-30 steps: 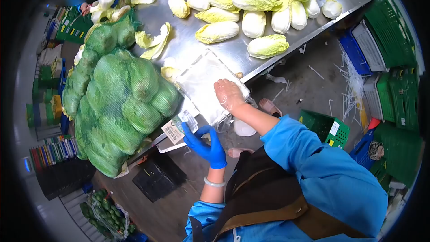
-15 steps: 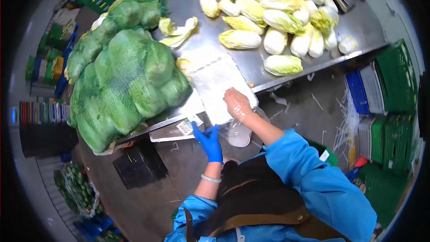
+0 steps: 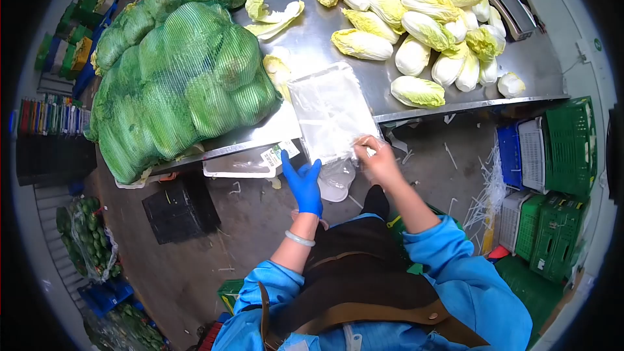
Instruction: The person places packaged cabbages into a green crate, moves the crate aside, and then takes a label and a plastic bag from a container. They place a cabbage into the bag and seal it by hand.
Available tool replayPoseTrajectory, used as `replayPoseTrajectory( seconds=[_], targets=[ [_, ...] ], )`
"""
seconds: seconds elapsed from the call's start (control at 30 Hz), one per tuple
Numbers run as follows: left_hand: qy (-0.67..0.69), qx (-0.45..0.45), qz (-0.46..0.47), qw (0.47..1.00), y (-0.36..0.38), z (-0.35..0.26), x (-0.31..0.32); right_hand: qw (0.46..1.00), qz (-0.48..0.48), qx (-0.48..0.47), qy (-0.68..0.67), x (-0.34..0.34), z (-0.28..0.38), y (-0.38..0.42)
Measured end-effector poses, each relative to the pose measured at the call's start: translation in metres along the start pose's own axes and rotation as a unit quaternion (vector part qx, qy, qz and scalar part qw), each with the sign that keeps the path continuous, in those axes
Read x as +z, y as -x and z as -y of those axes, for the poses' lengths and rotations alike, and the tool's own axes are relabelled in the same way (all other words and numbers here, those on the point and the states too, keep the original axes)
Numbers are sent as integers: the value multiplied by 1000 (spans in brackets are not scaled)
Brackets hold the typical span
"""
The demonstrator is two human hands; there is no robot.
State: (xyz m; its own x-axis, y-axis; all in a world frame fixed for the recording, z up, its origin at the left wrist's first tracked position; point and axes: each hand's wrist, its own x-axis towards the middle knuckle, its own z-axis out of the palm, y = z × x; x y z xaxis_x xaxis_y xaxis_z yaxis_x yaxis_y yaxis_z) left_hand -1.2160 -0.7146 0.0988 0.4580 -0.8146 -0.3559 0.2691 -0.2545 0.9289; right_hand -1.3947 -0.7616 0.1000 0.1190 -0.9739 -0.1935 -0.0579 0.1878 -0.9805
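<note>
A stack of clear plastic bags [image 3: 330,107] lies flat at the table's front edge. My right hand [image 3: 378,159], bare, pinches the bags' near right corner with its fingers closed; a small white bit shows between the fingers. In a blue glove, my left hand [image 3: 303,188] is held open with thumb and fingers apart, just off the bags' near left corner. Beside its raised finger is a printed label [image 3: 279,153]. Some clear plastic [image 3: 336,180] hangs below the table edge between my hands.
Net sacks of green cabbages [image 3: 188,84] fill the table's left side. Several Chinese cabbages [image 3: 422,29] are piled on the right of the metal table [image 3: 305,39], with loose leaves [image 3: 276,21] between. Green crates [image 3: 569,140] stand at right, a black crate [image 3: 182,208] below left.
My right hand has moved from the middle of the bags to their near right corner and closed there. My left hand stays open nearby. The view has shifted slightly.
</note>
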Motion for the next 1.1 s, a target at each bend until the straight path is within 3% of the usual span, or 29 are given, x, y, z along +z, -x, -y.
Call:
replayPoseTrajectory(
  seconds=[0.03,0.07,0.1,0.17,0.27,0.3,0.33,0.37,0.4,0.43,0.53,0.57,0.63,0.67,0.77,0.8,0.9,0.97,1.0,1.03,1.1],
  targets=[
    [-3,6,-8,1000,1,1,1,979,-35,-124,158,16,-11,-5],
    [-5,14,-17,1000,0,4,3,958,-62,-70,272,33,9,-8],
    [-8,21,-25,999,0,5,5,948,-69,-64,304,44,15,-11],
    [37,11,-26,999,2,6,4,991,32,129,33,59,15,-22],
    [57,-14,-22,998,3,1,2,968,-5,185,-167,52,20,-18],
    [60,-23,-22,998,0,0,2,981,6,178,-72,34,14,-14],
    [61,0,-20,998,0,2,0,994,-39,100,-30,24,-2,-5],
    [63,21,-18,998,-1,7,-2,988,-44,-62,133,0,-14,3],
    [66,42,-16,997,-2,7,-2,971,-118,43,204,-4,3,10],
    [62,41,-12,997,-4,7,0,942,-159,53,289,-10,12,14],
    [43,-2,7,999,2,4,8,979,-153,91,98,-20,3,11],
    [72,-23,-11,997,4,7,12,992,-106,27,70,-17,9,10],
    [129,-63,-49,988,7,12,21,995,-27,15,95,1,35,11],
    [191,-102,-66,974,16,-23,28,996,-27,-5,84,10,37,12],
    [126,-47,-25,991,9,-27,22,994,10,108,-10,7,44,13],
    [135,-47,-5,990,3,-14,20,993,-35,102,-43,9,50,17],
    [118,0,-27,993,-8,-12,23,974,-54,46,-213,6,71,32],
    [135,-11,-69,988,-2,-37,28,999,-22,8,35,-1,71,19],
    [114,-9,-87,990,-13,-17,22,971,-80,-47,220,-7,55,15],
    [95,-3,-107,990,-27,2,15,903,-135,-102,394,-15,40,7],
    [145,-16,-86,986,-23,-9,16,832,-87,-90,541,-23,42,13]
  ],
)
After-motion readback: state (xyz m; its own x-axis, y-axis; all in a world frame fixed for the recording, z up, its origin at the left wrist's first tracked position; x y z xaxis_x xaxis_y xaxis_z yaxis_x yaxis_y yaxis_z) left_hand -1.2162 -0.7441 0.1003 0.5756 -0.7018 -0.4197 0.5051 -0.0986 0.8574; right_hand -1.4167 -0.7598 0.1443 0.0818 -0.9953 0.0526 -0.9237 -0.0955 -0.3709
